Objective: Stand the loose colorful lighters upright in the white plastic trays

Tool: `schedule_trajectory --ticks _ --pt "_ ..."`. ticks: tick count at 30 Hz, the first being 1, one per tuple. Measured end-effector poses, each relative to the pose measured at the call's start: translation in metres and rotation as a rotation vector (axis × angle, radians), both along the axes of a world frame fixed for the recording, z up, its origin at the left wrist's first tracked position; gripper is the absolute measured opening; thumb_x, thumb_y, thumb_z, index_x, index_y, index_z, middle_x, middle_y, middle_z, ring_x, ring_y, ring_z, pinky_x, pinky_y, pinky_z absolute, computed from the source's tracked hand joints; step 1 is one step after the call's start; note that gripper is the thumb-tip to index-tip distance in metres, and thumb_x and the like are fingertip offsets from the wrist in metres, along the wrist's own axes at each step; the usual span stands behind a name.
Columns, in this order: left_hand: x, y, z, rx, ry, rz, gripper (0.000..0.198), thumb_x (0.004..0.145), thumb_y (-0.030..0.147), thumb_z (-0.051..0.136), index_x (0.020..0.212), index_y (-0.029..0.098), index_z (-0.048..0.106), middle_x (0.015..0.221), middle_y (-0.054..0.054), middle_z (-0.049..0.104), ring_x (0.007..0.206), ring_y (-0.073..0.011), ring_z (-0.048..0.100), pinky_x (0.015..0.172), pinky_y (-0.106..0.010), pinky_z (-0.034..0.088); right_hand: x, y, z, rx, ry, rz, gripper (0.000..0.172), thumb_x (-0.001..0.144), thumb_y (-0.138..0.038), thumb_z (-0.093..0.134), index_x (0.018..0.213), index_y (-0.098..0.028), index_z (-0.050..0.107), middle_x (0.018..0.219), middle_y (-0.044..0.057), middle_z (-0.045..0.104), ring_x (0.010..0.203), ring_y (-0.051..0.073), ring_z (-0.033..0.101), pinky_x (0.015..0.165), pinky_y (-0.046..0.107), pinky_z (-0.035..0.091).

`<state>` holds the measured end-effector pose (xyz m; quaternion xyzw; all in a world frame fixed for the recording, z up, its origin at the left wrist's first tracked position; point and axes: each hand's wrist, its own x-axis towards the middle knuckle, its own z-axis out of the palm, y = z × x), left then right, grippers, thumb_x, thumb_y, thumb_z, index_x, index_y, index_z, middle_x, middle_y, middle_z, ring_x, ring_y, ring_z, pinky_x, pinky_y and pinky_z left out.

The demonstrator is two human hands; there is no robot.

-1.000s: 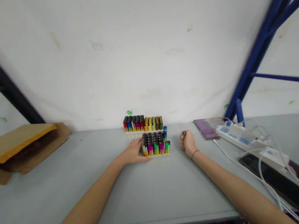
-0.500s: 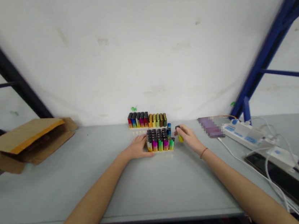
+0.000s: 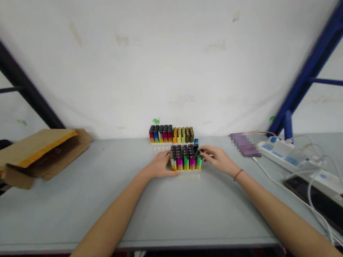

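Note:
Several upright rows of lighters [image 3: 186, 162] with black tops and pink, green and yellow bodies stand in a pale tray [image 3: 189, 170] on the desk. My left hand [image 3: 161, 165] grips the left end of this tray, its thumb along the front side. At the right end, my right hand [image 3: 217, 158] pinches a lighter by its dark top [image 3: 201, 151]; its body is mostly hidden among the others. A blue lighter [image 3: 196, 141] sticks up at the back right corner of the tray. A green lighter [image 3: 199, 162] stands at the front right, slightly tilted.
Behind stands a second tray of lighters [image 3: 172, 134], close to the wall. An opened cardboard box [image 3: 37, 155] lies at the left. On the right are a power strip [image 3: 304, 170] with white cables, a dark phone [image 3: 328, 209] and a purple, partly blurred device [image 3: 245, 146].
My right hand has moved left with the lighter, from beside the tray to its right end. My left hand stays on the tray. The whole view has shifted slightly.

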<state>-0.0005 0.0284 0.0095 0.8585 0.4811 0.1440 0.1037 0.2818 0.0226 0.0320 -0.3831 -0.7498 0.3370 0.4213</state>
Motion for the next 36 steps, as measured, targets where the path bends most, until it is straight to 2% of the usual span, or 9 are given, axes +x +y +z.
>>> schedule_trajectory --ticks 7,11,16,19,23,25,28,32,36 --pt "-0.001 0.001 -0.001 -0.004 0.007 -0.010 0.097 0.068 0.067 0.066 0.141 0.009 0.039 0.144 -0.020 0.040 0.131 -0.0389 0.039 0.113 -0.046 0.027 0.001 -0.002 0.000 0.190 -0.217 0.013 0.037 0.087 -0.022 0.049 0.121 -0.023 0.064 0.096 0.007 0.073 0.077 0.020 0.067 0.076 0.036 0.053" --pt "-0.002 0.003 -0.004 0.012 -0.002 -0.004 0.096 0.067 0.068 0.067 0.140 0.012 0.041 0.143 -0.018 0.043 0.131 -0.0391 0.040 0.112 -0.046 0.028 0.006 0.006 -0.007 0.247 -0.271 -0.091 0.049 0.084 -0.012 0.041 0.131 -0.021 0.053 0.094 0.007 0.071 0.079 0.020 0.066 0.077 0.035 0.052" --pt "-0.002 0.003 -0.005 0.015 0.021 -0.009 0.096 0.069 0.068 0.065 0.142 0.012 0.038 0.145 -0.018 0.041 0.133 -0.0382 0.037 0.113 -0.047 0.027 0.013 0.032 -0.030 0.383 -0.487 -0.205 0.059 0.080 -0.005 0.034 0.137 -0.014 0.048 0.134 0.014 0.056 0.123 0.024 0.051 0.105 0.044 0.039" --pt "-0.002 0.003 -0.003 0.002 0.034 -0.001 0.096 0.070 0.068 0.065 0.142 0.010 0.038 0.145 -0.020 0.040 0.132 -0.0382 0.037 0.113 -0.046 0.027 0.011 0.041 -0.041 0.343 -0.674 -0.155 0.056 0.088 -0.012 0.034 0.143 -0.016 0.043 0.149 0.010 0.041 0.138 0.028 0.034 0.111 0.048 0.030" --pt "-0.002 0.003 -0.003 0.004 0.031 -0.002 0.095 0.069 0.068 0.065 0.141 0.010 0.039 0.145 -0.019 0.040 0.133 -0.0383 0.037 0.113 -0.046 0.026 0.006 0.040 -0.041 0.291 -0.767 -0.140 0.045 0.098 -0.029 0.029 0.134 -0.016 0.052 0.137 0.012 0.055 0.129 0.026 0.045 0.108 0.045 0.034" --pt "-0.002 0.003 -0.004 0.004 0.034 -0.003 0.096 0.069 0.068 0.065 0.141 0.010 0.039 0.145 -0.019 0.040 0.133 -0.0388 0.037 0.113 -0.046 0.026 0.005 0.037 -0.037 0.323 -0.759 -0.161 0.046 0.098 -0.034 0.030 0.135 -0.014 0.051 0.141 0.013 0.051 0.130 0.025 0.044 0.108 0.043 0.035" --pt "-0.003 0.004 -0.005 0.004 0.036 -0.007 0.096 0.069 0.068 0.065 0.142 0.011 0.038 0.145 -0.019 0.040 0.132 -0.0389 0.037 0.113 -0.047 0.027 0.004 0.035 -0.036 0.321 -0.799 -0.166 0.048 0.098 -0.033 0.030 0.140 -0.018 0.046 0.151 0.010 0.039 0.138 0.028 0.033 0.109 0.048 0.031" --pt "-0.003 0.005 -0.005 0.009 0.036 -0.003 0.097 0.068 0.068 0.066 0.141 0.010 0.039 0.144 -0.020 0.041 0.131 -0.0395 0.039 0.112 -0.048 0.027 0.004 0.035 -0.038 0.310 -0.826 -0.119 0.045 0.096 -0.026 0.031 0.134 -0.017 0.053 0.146 0.009 0.046 0.136 0.025 0.036 0.110 0.046 0.030" --pt "-0.004 0.005 -0.005 0.013 0.033 -0.014 0.096 0.070 0.069 0.065 0.143 0.014 0.037 0.144 -0.017 0.041 0.132 -0.0372 0.038 0.112 -0.046 0.027 0.002 0.035 -0.037 0.312 -0.839 -0.148 0.052 0.091 -0.020 0.034 0.143 -0.014 0.042 0.155 0.008 0.031 0.142 0.027 0.024 0.112 0.047 0.027"
